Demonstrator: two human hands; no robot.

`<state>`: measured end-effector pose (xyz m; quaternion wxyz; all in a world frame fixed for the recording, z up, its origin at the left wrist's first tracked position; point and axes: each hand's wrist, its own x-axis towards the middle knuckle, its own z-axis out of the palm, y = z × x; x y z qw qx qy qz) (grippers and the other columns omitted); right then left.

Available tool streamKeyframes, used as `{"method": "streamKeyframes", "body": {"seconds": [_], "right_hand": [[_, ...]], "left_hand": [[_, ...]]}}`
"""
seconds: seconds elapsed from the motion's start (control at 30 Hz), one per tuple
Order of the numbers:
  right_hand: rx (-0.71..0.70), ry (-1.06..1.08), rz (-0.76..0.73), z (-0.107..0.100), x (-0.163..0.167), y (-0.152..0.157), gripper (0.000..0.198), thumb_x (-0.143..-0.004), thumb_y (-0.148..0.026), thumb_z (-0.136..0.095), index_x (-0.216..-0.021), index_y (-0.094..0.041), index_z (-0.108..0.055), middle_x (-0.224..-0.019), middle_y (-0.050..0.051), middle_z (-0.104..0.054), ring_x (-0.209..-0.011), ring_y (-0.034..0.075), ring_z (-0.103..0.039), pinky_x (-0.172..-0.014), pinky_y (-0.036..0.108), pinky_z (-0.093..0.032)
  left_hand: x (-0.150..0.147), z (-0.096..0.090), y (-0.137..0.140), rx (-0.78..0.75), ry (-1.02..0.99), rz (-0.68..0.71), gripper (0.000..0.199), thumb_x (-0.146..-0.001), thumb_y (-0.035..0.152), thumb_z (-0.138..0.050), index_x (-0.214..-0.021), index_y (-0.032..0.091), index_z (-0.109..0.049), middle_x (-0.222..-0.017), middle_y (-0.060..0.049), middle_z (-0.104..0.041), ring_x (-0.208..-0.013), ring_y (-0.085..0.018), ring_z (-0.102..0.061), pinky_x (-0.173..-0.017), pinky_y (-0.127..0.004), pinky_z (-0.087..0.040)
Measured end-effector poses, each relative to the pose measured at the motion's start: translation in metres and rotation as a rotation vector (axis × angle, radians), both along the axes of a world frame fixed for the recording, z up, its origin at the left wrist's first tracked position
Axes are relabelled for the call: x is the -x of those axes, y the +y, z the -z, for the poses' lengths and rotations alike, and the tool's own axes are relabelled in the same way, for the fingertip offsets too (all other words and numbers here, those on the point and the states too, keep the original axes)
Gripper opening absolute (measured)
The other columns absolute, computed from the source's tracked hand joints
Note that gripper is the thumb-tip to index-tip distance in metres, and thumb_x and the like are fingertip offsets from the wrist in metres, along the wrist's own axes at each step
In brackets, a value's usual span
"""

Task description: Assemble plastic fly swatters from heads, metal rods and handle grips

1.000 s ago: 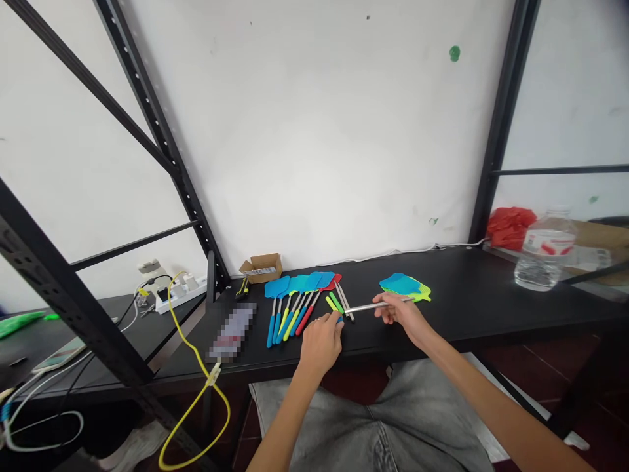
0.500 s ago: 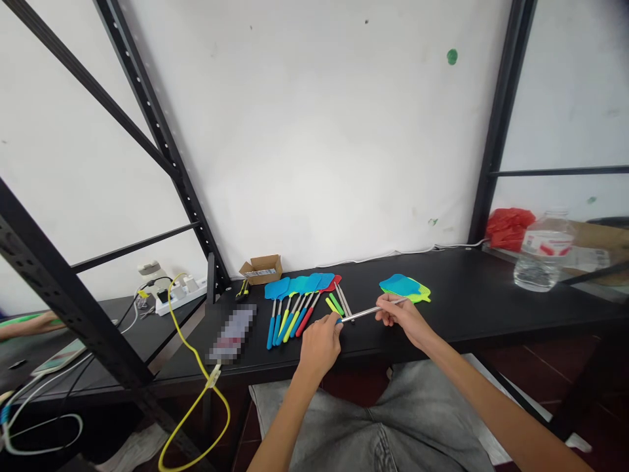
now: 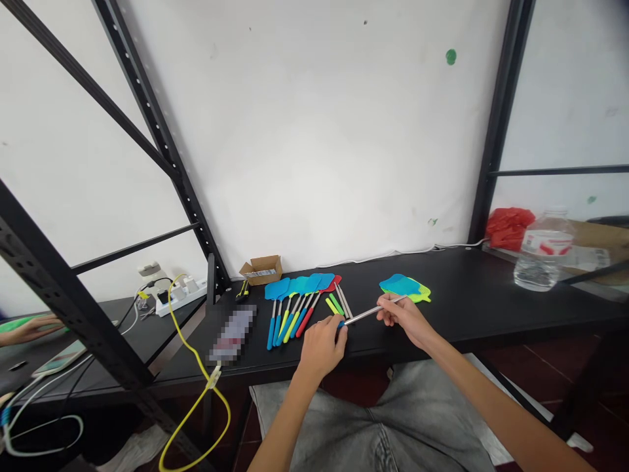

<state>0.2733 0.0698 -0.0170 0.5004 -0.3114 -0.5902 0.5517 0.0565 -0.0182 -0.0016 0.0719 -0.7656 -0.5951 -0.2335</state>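
Metal rod (image 3: 366, 314) spans the hands above the black table (image 3: 466, 282), its blue grip (image 3: 341, 324) mostly hidden inside the curled left hand (image 3: 322, 341). The right hand (image 3: 399, 313) pinches the rod's other end, some fingers out of sight. Beyond, a blue swatter head (image 3: 400, 285) partly covers a yellow-green one (image 3: 421, 294).

Blue handle (image 3: 341, 324) — mostly hidden by left grip (image 3: 322, 342)

Forearms angle forward, left hand (image 3: 323, 342) and right hand (image 3: 401, 316) curled, apart.
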Motion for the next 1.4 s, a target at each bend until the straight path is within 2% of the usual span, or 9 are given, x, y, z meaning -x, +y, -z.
{"method": "streamKeyframes", "body": {"seconds": [0.2,0.43,0.6,0.73,0.9,1.0,1.23,1.4], "right_hand": [[-0.001,-0.009,0.001,-0.002,0.0,-0.002,0.038,-0.077,-0.055,-0.068,-0.079,-0.018,-0.06,-0.065,0.005,-0.068,-0.051,0.012,-0.052,-0.049,0.026,-0.036],[-0.028,-0.058,-0.032,-0.004,0.0,-0.004,0.038,-0.08,-0.054,-0.065,-0.086,-0.017,-0.064,-0.068,0.006,-0.07,-0.052,0.013,-0.053,-0.05,0.026,-0.035],[-0.052,-0.068,-0.042,-0.002,0.001,-0.004,0.039,-0.079,-0.054,-0.066,-0.092,-0.017,-0.067,-0.075,0.008,-0.072,-0.055,0.014,-0.055,-0.049,0.026,-0.035],[0.005,0.009,-0.001,0.001,0.001,0.0,0.038,-0.079,-0.051,-0.067,-0.099,-0.018,-0.066,-0.077,0.007,-0.071,-0.054,0.013,-0.055,-0.048,0.025,-0.035],[0.098,0.209,0.107,0.006,-0.002,0.008,0.03,-0.079,-0.045,-0.069,-0.094,-0.019,-0.067,-0.084,0.006,-0.07,-0.058,0.012,-0.056,-0.048,0.024,-0.036],[0.109,0.249,0.145,0.008,-0.003,0.011,0.027,-0.077,-0.042,-0.071,-0.092,-0.02,-0.067,-0.085,0.005,-0.068,-0.059,0.012,-0.055,-0.048,0.024,-0.036],[0.077,0.204,0.157,0.009,-0.001,0.01,0.025,-0.078,-0.042,-0.069,-0.088,-0.019,-0.066,-0.082,0.004,-0.065,-0.058,0.012,-0.053,-0.048,0.024,-0.035],[-0.01,0.041,0.144,0.007,0.002,0.007,0.028,-0.08,-0.046,-0.066,-0.079,-0.018,-0.064,-0.079,0.004,-0.064,-0.057,0.012,-0.052,-0.048,0.024,-0.036]], "left_hand": [[-0.002,-0.003,-0.002,0.016,-0.04,0.044,0.025,-0.096,0.032,-0.039,-0.11,0.026,-0.058,-0.096,-0.001,-0.068,-0.078,-0.015,-0.063,-0.061,-0.025,-0.039],[-0.001,-0.003,-0.003,0.008,-0.04,0.071,0.025,-0.097,0.036,-0.038,-0.107,0.027,-0.06,-0.096,0.0,-0.069,-0.077,-0.015,-0.063,-0.059,-0.025,-0.038],[-0.001,-0.002,-0.002,0.013,-0.061,0.057,0.029,-0.098,0.031,-0.034,-0.112,0.026,-0.059,-0.1,-0.003,-0.068,-0.085,-0.017,-0.064,-0.068,-0.026,-0.043],[0.001,-0.001,0.0,-0.022,-0.118,0.047,0.028,-0.099,0.029,-0.033,-0.11,0.026,-0.058,-0.101,-0.002,-0.068,-0.087,-0.017,-0.064,-0.07,-0.025,-0.043],[0.004,0.002,0.003,-0.036,-0.159,-0.008,0.024,-0.098,0.028,-0.036,-0.108,0.026,-0.058,-0.099,-0.002,-0.067,-0.084,-0.017,-0.064,-0.064,-0.023,-0.041],[0.004,0.003,0.003,-0.041,-0.166,-0.014,0.023,-0.097,0.028,-0.037,-0.106,0.025,-0.057,-0.098,-0.002,-0.067,-0.083,-0.017,-0.064,-0.064,-0.023,-0.04],[0.003,0.003,0.003,-0.029,-0.161,-0.022,0.022,-0.096,0.029,-0.038,-0.106,0.025,-0.057,-0.095,-0.002,-0.067,-0.073,-0.016,-0.062,-0.058,-0.024,-0.036],[0.003,0.004,0.003,-0.046,-0.174,0.001,0.02,-0.095,0.028,-0.039,-0.105,0.025,-0.057,-0.093,0.0,-0.066,-0.067,-0.014,-0.059,-0.056,-0.024,-0.034]]}}
